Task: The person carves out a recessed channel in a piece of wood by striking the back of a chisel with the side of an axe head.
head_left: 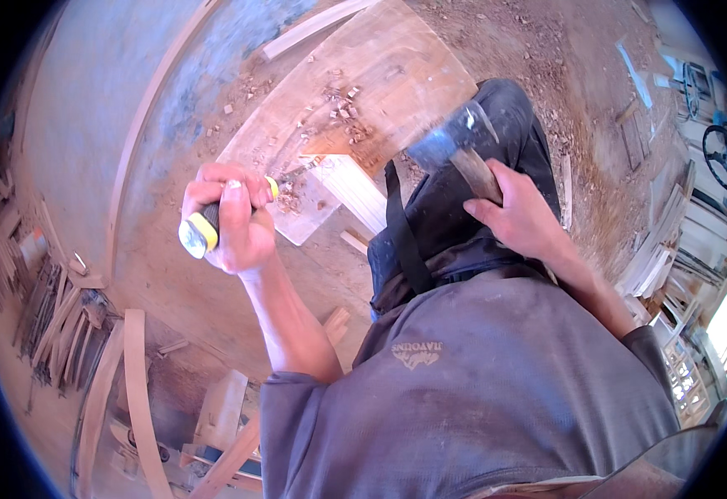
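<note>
While our left hand (229, 214), between nine and ten o'clock, holds the chisel (273, 188), our right hand (520, 208), between two and three o'clock, holds the axe (455, 140). Our left grip wraps right around the yellow and black handle, with the shiny cap showing toward eight o'clock and the blade pointing toward two. Our right grip is closed on the wooden handle, and the broad metal head lies between ten and eleven o'clock from it. We see that head over our bent leg (509, 108); we cannot tell whether the two touch.

The block (355, 191), pale and squared, lies at twelve o'clock, close to the middle, its far end over the board (413, 58) and its near end toward five o'clock, near our strap (403, 224). The chisel's tip is at the block's far end; we cannot tell whether it touches. Chips (347, 108) are strewn on the board beyond the block.

Around us, a curved strip (135, 137) shows at ten o'clock, sticks (60, 324) are heaped between eight and nine, a bent strip (137, 382) is at eight, and stacked planks (661, 237) lie near three.
</note>
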Action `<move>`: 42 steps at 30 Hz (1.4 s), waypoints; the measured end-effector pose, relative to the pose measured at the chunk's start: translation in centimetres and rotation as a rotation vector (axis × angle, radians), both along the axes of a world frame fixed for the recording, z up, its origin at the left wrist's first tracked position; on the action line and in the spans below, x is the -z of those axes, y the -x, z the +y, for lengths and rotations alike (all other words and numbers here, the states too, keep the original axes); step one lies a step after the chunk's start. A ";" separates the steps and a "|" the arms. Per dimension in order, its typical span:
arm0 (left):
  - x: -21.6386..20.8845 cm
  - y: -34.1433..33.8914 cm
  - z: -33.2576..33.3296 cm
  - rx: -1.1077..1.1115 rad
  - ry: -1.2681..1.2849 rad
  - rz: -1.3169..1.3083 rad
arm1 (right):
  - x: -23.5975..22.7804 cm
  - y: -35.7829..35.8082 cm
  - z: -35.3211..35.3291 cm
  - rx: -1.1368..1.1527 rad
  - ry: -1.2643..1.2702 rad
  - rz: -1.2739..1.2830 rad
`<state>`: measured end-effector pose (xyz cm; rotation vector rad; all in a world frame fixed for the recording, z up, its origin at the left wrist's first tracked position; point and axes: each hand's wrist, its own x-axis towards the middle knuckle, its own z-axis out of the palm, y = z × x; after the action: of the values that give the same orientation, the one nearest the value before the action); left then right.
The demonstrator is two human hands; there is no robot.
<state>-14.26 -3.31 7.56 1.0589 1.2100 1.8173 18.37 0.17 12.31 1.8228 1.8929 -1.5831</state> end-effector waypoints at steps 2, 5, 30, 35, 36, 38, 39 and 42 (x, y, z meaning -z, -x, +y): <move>0.3 0.0 0.8 0.025 0.014 -0.056 | -0.8 1.2 1.2 0.019 -0.189 0.186; -0.1 -0.8 1.4 0.047 0.071 -0.038 | -5.1 4.5 4.9 -0.044 -0.314 0.406; 1.9 -4.3 0.5 -0.166 0.060 0.057 | -9.7 11.2 5.7 -0.583 -0.627 0.245; 1.6 -3.5 0.9 0.013 0.002 0.187 | -9.1 11.6 5.5 -0.653 -0.636 0.214; 2.5 -2.9 0.7 0.021 0.044 0.237 | -8.7 11.8 5.7 -0.703 -0.654 0.133; 2.1 -3.1 0.6 0.026 0.092 0.220 | -8.2 11.8 6.2 -0.742 -0.667 0.093; 1.9 -3.3 0.7 0.028 0.116 0.211 | -8.3 11.6 6.2 -0.711 -0.651 0.125; 4.3 -2.1 0.2 0.151 0.050 0.176 | -9.5 11.5 5.7 -0.623 -0.641 0.233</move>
<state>-12.18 -3.07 3.31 1.2678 1.2345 1.5982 6.92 5.83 21.81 0.9820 2.9312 -1.0711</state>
